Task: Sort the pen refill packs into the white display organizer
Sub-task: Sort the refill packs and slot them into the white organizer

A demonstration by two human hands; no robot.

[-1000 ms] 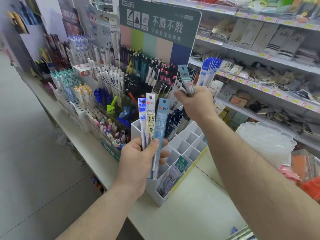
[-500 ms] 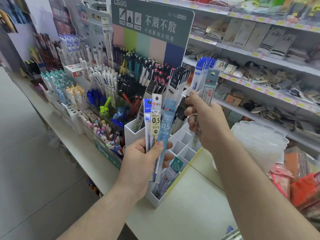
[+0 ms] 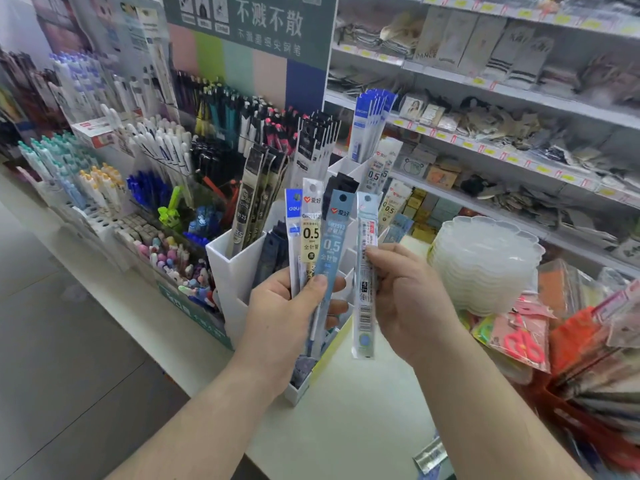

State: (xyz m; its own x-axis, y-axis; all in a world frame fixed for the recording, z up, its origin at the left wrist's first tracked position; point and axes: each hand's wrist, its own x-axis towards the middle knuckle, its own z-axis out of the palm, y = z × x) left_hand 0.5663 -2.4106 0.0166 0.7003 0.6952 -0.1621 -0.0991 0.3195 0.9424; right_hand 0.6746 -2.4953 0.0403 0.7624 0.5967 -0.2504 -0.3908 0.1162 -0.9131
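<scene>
**Two hands, four refill packs held in front of organizer**

Left hand [image 3: 280,317]: grasping a fan of three refill packs, thumb pressed across their fronts, fingers curled behind. From left to right in the fan: a blue-topped deli pack [image 3: 293,216], a cream 0.5 pack [image 3: 310,233] with a red heart logo, and a blue-grey 0.5 pack [image 3: 333,244]. All three stand roughly upright, tops spread apart, lower ends bunched in the grip.

Right hand [image 3: 408,299]: pinching a single pale clear refill pack [image 3: 364,271] at about mid-height, fingertips [image 3: 375,252] on its front right edge. This pack hangs upright just beside the left-hand fan; whether it touches the blue-grey pack cannot be told. Barcode readable near its lower part.

Directly behind both hands: the white display organizer [image 3: 235,271], stepped compartments rising toward the far side. Far-left compartment holds black-and-grey packs [image 3: 254,192]; further back stand dark-topped clear packs [image 3: 317,147] and blue-and-white packs [image 3: 370,123]. More 0.5 packs [image 3: 379,168] sit in the right compartments. Near compartments mostly hidden by the hands.

Organizer rests on a white counter [image 3: 346,427]. Left of it: pen display racks [image 3: 114,161] under a green sign [image 3: 252,26]. Right: a stack of clear scalloped trays [image 3: 485,261], then pink-packaged scissors [image 3: 519,341]. Far right: shelves [image 3: 502,98] of assorted goods.
</scene>
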